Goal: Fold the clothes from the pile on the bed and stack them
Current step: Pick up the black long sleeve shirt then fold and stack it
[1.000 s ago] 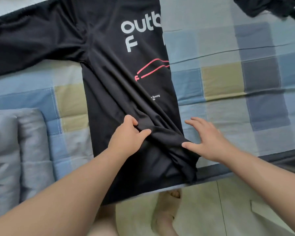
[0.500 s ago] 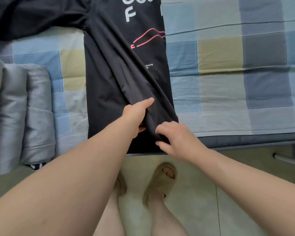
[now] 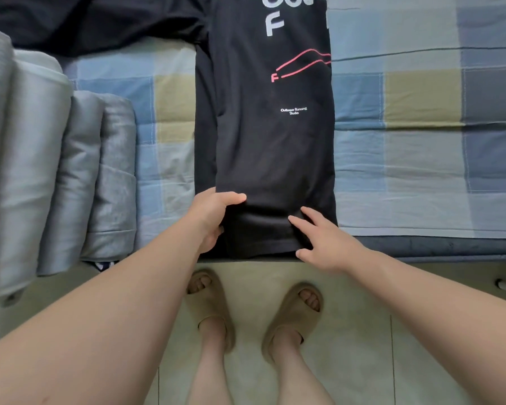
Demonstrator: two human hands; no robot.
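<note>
The left hand (image 3: 213, 217) pinches the near hem of the black printed shirt (image 3: 275, 156) on the blue-and-olive checked bedspread (image 3: 421, 141), while the right hand (image 3: 324, 241) rests straight, spread fingers beside it.

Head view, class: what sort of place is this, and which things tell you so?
Most likely a bedroom: a bed under a checked sheet, a folded grey quilt on it, and a black shirt laid flat.
</note>
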